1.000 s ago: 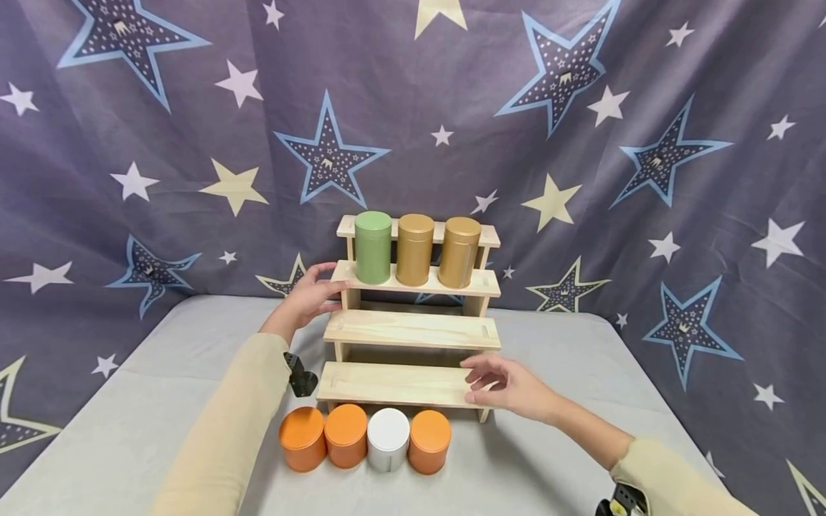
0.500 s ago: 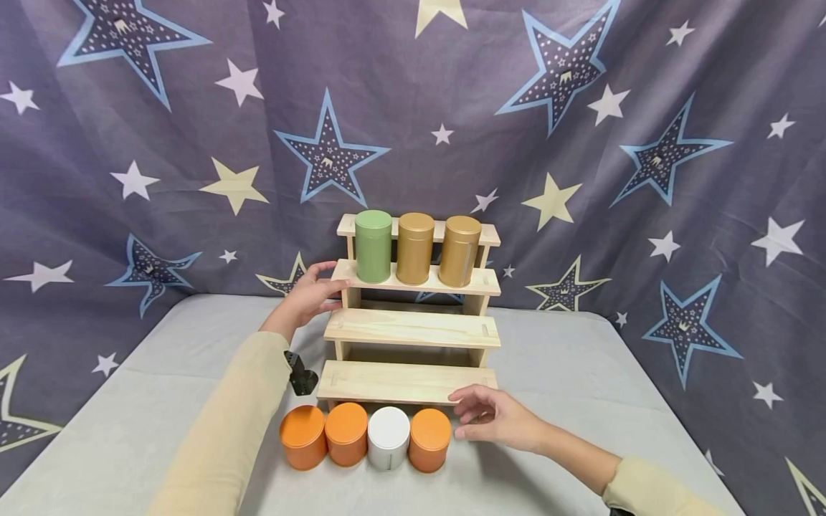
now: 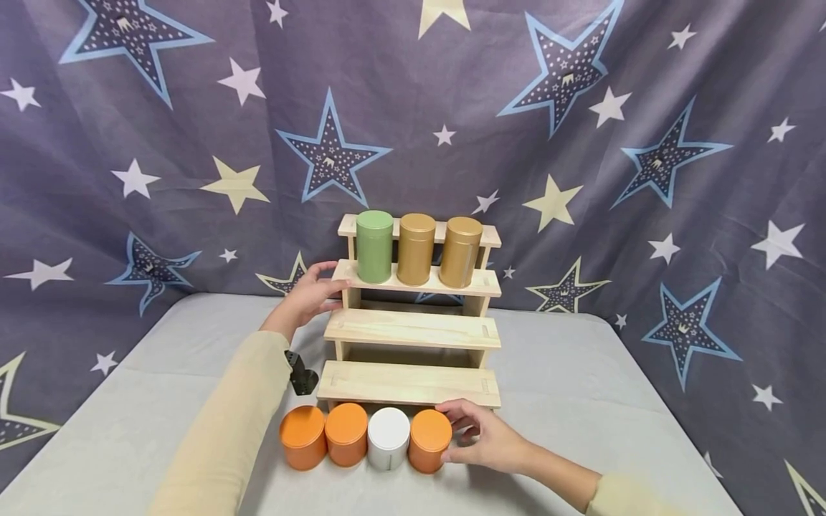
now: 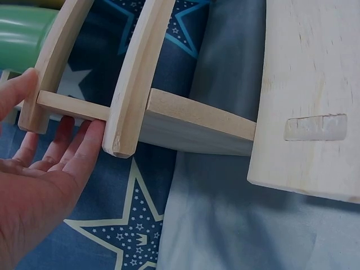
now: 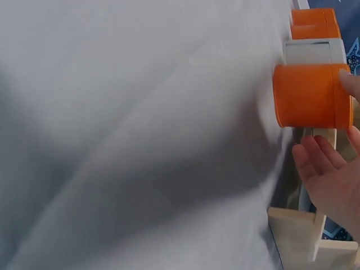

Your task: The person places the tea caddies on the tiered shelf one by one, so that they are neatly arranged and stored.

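The right hand (image 3: pixel 487 437) is at the orange, short, cylindrical, metal-looking tin (image 3: pixel 430 433) that ends the front row on the grey cloth-covered surface (image 3: pixel 568 401); the tin stands upright, just beside the white cylindrical tin (image 3: pixel 388 433), with two more orange cylinders, the nearer orange tin (image 3: pixel 346 430) and the outer orange tin (image 3: pixel 303 433), on the white one's far side. The right thumb and index finger are set apart around the tin's side, the other fingers loosely extended, and whether the pads press on it cannot be told. The left hand (image 3: pixel 312 295) grips the left end of the pale wooden four-tier rack (image 3: pixel 413 383), thumb above and fingers below the tier that bears a tall green cylindrical tin (image 3: pixel 374 247), a gold-coloured cylindrical tin (image 3: pixel 416 251) and a matching gold-coloured tin (image 3: pixel 459 252). For a sound grasp, thumb and fingers should probably meet the orange wall on opposite sides, below the lid rim, and close evenly so the white neighbour is not nudged. Lifting straight up would likely be safest, the knuckles kept off the front plank, while the left hand steadies the rack without tipping its loaded tier.
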